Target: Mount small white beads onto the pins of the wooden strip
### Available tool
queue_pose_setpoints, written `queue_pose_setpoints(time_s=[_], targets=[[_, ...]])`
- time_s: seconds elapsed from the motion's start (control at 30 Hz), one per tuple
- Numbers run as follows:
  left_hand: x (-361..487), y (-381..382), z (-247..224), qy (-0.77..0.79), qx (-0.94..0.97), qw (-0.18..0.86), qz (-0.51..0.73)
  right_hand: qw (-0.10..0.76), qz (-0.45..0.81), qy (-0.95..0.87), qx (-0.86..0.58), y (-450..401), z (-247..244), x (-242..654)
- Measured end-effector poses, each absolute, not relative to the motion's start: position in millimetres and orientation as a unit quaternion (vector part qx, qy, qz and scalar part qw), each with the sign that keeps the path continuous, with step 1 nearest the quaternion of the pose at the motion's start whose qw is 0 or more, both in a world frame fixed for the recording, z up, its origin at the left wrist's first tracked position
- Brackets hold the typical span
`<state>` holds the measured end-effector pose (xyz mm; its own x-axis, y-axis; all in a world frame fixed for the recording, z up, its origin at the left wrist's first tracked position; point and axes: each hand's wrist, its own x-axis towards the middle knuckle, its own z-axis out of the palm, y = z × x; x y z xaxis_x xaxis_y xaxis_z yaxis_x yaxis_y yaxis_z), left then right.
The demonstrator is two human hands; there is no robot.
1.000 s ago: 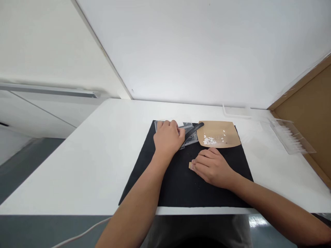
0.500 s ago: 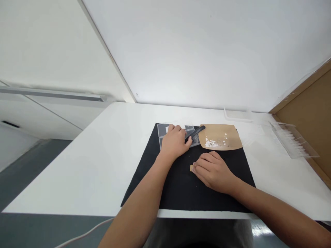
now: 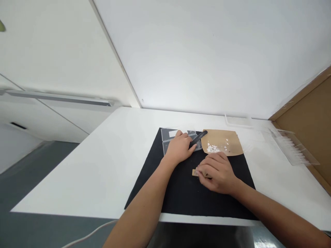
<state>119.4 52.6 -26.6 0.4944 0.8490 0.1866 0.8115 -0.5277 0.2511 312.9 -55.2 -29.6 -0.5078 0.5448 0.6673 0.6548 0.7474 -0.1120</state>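
My left hand (image 3: 179, 147) rests on a clear plastic case (image 3: 165, 133), its fingers closed around slim black tweezers (image 3: 199, 136). The rounded end of the tweezers points up and right, over the edge of a brown paper tray (image 3: 232, 137); their other end is hidden under my hand. Small white flakes (image 3: 212, 148) lie in the tray. Nearer to me, my right hand (image 3: 217, 172) is closed in a pinch on a small flat tan piece (image 3: 194, 172) just above or on the black mat (image 3: 191, 199). My fingers cover most of that piece.
The mat lies on a white table (image 3: 90, 172) against a white wall. At the right stand a clear rack with pale pointed pieces (image 3: 293, 148) and a white frame-like holder (image 3: 238, 124), beside a brown board (image 3: 307, 106). A white cable (image 3: 88, 236) hangs in front.
The view has shifted slightly, so everything sits a little lower and mostly further right. My right fingers have lifted and curled, showing more of the tan piece. My left hand keeps the tweezers.
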Motion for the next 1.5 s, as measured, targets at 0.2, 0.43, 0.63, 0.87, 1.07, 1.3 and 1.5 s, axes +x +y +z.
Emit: queue_pose_setpoints(time_s=[0.2,0.43,0.63,0.87,1.07,1.3,1.5], targets=[[121.6,49.8,-24.4,0.48,0.862,0.063,0.154,0.304,-0.079,-0.841,-0.44,15.7,7.5,322.2],[121.6,50.1,-23.5,0.484,0.861,0.062,0.147,-0.022,-0.063,-0.916,-0.397,148.0,17.5,304.9],[122.1,49.0,-23.8,0.48,0.863,0.058,0.146,-0.101,-0.036,-0.921,-0.375,176.5,3.7,280.8],[122.6,48.2,-21.6,0.496,0.85,0.057,0.17,-0.076,-0.015,-0.915,-0.396,169.7,25.9,282.8],[128.9,42.9,-20.0,0.516,0.823,0.018,0.236,0.141,0.027,-0.878,-0.457,125.2,68.1,332.4],[145.7,27.8,-12.8,0.538,0.816,0.095,0.186,0.334,0.123,-0.777,-0.519,42.4,44.2,381.2],[149.4,21.0,-8.5,0.494,0.845,0.134,0.157,0.381,0.161,-0.755,-0.51,-0.4,-6.1,382.3]])
